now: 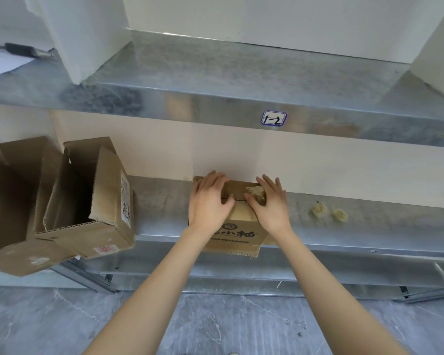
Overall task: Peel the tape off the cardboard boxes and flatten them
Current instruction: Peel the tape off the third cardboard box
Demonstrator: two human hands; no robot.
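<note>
Small brown printed cardboard box [237, 226] on the lower grey metal shelf [164, 201], set at the shelf's front lip and overhanging it slightly on the near side. Left hand [210, 201] spread over the box's top left part, fingers curled over the far edge, thumb pressed near the centre seam. Right hand [269, 203] pressed down on the top right, fingertips [251, 199] pinching at the seam beside a crumpled wad of yellowish peeled tape [255, 192] stuck on the top flap (whether the wad is actually held between the fingers, cannot tell). Neither hand clenched into a fist; both bearing on the cardboard.

Risks from here, as a judgement only:
- Box tipping off the lip toward the grey marbled floor [228, 324], caused by downward pressure on a box that already overhangs.
- Tape tearing short at the seam, caused by pulling at a steep angle or on a strip already bunched up; remnants would keep the flaps joined and block flattening.
- Top liner of the cardboard ripping away with the tape, caused by a fast yank.
- Sticky wad clinging to the fingers and slowing the grip.
- Fingertip scraped on the serrated flap edge at the seam.

Nearby: two small yellowish tape balls [330, 213] lying on the shelf to the right, well apart from the box; larger open brown cardboard box [87, 198] on its side at the left, still unflattened
</note>
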